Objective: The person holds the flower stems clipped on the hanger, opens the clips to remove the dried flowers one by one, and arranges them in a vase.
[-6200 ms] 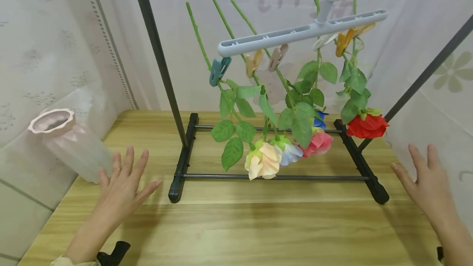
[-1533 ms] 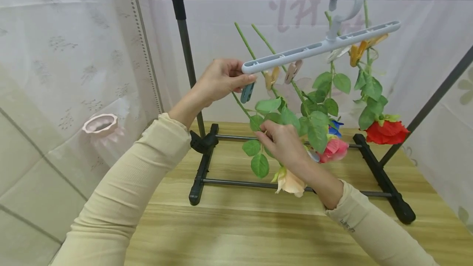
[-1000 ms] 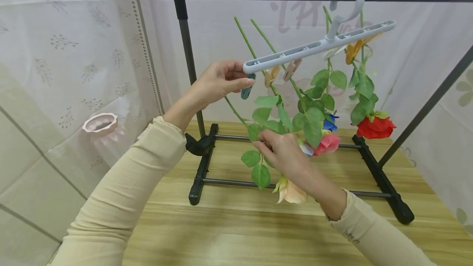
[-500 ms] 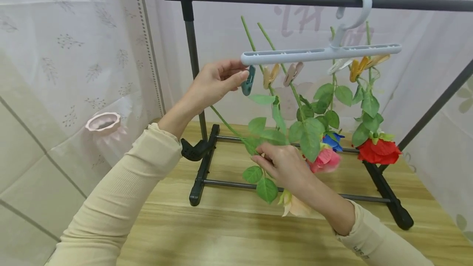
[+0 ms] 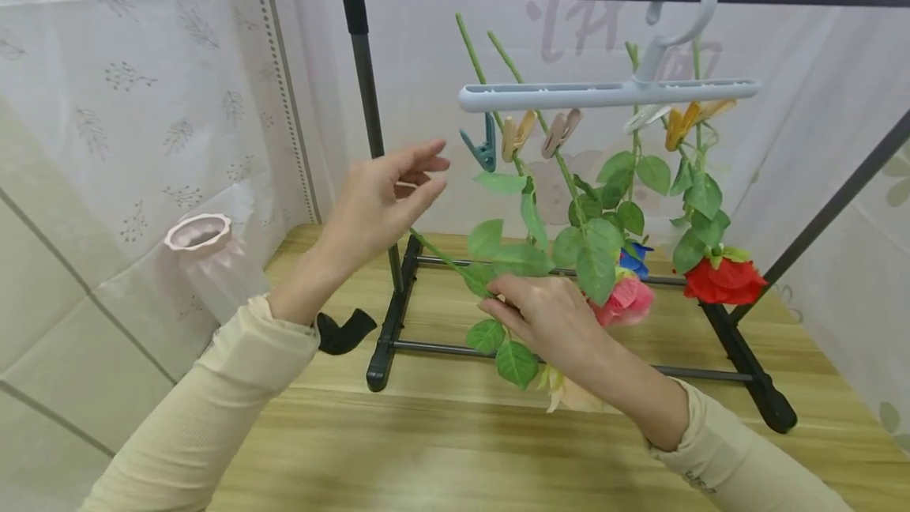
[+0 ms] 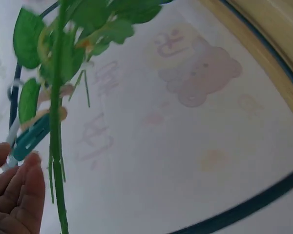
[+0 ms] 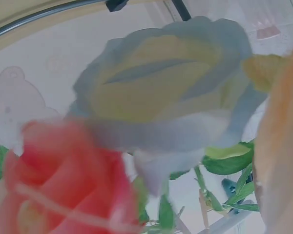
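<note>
Even light fills the head view, with soft shadow on the desk (image 5: 455, 449) below the right hand (image 5: 550, 318), while the left wrist view is dim and the right's pink rose (image 7: 63, 190) blurred.

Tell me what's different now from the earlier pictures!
The left hand let go of the teal clip and moved left and down. The peach rose came off that clip, and the right hand grips its stem. The hanger, tilted at first, hangs level. The red rose still hangs upside down.
</note>
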A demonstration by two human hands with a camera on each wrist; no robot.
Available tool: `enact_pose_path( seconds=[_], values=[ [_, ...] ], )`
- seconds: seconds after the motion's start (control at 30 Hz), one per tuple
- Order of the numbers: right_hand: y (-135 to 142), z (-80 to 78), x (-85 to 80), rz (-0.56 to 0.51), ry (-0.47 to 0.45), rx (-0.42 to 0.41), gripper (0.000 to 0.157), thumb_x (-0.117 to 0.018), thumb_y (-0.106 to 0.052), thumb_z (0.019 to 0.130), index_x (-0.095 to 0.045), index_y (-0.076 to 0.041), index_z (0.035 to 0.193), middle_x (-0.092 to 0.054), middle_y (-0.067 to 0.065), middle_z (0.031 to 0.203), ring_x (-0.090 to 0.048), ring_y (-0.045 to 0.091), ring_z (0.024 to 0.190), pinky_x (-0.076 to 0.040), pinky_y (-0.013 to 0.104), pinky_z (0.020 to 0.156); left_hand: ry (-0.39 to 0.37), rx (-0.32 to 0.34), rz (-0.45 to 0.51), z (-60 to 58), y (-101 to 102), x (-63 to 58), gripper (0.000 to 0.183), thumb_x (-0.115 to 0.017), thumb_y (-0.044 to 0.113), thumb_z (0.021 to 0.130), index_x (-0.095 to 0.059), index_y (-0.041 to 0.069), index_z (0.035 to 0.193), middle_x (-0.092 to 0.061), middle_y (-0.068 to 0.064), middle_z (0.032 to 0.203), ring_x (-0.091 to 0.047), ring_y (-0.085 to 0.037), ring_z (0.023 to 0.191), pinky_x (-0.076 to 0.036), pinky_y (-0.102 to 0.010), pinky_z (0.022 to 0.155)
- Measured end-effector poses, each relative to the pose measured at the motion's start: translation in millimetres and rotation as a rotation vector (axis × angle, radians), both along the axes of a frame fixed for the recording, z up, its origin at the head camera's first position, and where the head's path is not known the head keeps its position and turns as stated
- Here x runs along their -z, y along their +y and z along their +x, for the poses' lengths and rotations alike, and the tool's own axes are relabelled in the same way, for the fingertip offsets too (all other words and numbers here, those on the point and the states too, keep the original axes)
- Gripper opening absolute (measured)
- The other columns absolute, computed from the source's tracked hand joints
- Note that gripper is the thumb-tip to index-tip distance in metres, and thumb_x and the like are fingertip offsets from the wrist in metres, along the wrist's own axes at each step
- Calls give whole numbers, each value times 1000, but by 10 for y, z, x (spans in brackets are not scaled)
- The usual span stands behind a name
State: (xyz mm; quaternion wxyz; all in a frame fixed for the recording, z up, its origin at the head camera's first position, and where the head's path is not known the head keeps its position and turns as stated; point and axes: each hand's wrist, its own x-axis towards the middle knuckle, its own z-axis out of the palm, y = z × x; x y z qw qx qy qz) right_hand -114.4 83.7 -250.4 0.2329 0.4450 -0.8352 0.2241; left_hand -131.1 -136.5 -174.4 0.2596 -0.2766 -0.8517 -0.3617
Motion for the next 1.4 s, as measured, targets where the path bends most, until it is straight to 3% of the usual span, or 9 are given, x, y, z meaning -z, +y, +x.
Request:
enact_pose_path(
  seconds=[0.17,0.3,0.43,0.63,0.73,1.0,1.13,1.23,1.4],
  values=[
    [-26,27,-10,27,16,-10,11,-70,-15,84,-62,-10,79,-54,-7,58,-40,1,46,-32,15,44,239,-7,-269,274,-34,377,35,-66,-7,82,-62,-1,116,-66,-14,112,-65,-25,94,-54,-30,76],
    [-59,35,-9,42,13,-27,12,-70,-15,84,-61,-9,79,-55,-6,59,-40,1,46,-33,15,44,289,-48,-400,402,-43,555,40,-66,-13,77,-64,4,112,-65,-9,112,-63,-24,101,-54,-28,74],
    [-78,47,8,49,-9,-47,11,-70,-14,84,-62,-9,79,-57,-6,60,-41,0,47,-35,15,45,327,-78,-460,441,-72,660,45,-67,-16,73,-64,6,112,-66,-6,107,-64,-21,99,-54,-30,76],
    [-79,66,37,59,-34,-64,9,-69,-14,84,-63,-9,81,-60,-5,65,-46,0,50,-38,15,47,472,-110,-439,404,-108,827,41,-65,-17,74,-66,8,106,-68,-2,88,-66,-17,77,-54,-30,72],
    [-80,76,66,72,-36,-67,7,-70,-14,84,-65,-9,83,-63,-4,68,-50,1,52,-40,14,48,501,-133,-422,403,-124,899,37,-65,-14,76,-66,9,105,-68,-2,87,-66,-16,76,-55,-33,73],
    [39,111,105,57,-29,-28,9,-71,-19,83,-67,-11,86,-67,-4,75,-57,3,58,-44,16,51,465,-142,-364,387,-229,1090,29,-59,-7,87,-66,7,111,-69,-4,100,-67,-19,89,-53,-38,82],
    [148,137,107,24,-27,-7,13,-73,-19,81,-69,-11,91,-70,-2,84,-63,6,66,-49,21,56,449,-140,-342,373,-292,1183,33,-58,-9,86,-65,6,115,-69,-6,102,-67,-21,92,-52,-39,86],
    [225,166,75,-33,-52,-19,17,-71,-19,82,-70,-9,95,-71,0,86,-59,4,64,-47,19,55,455,-134,-324,370,-332,1238,36,-57,-11,86,-64,5,118,-69,-7,105,-67,-22,94,-52,-39,87],
    [362,195,-30,-201,-65,-65,30,-57,-31,94,-70,-5,100,-68,-2,81,-49,0,58,-40,12,50,501,-143,-269,369,-394,1299,31,-39,3,99,-65,6,117,-69,-8,106,-67,-23,93,-54,-35,76]
  ],
)
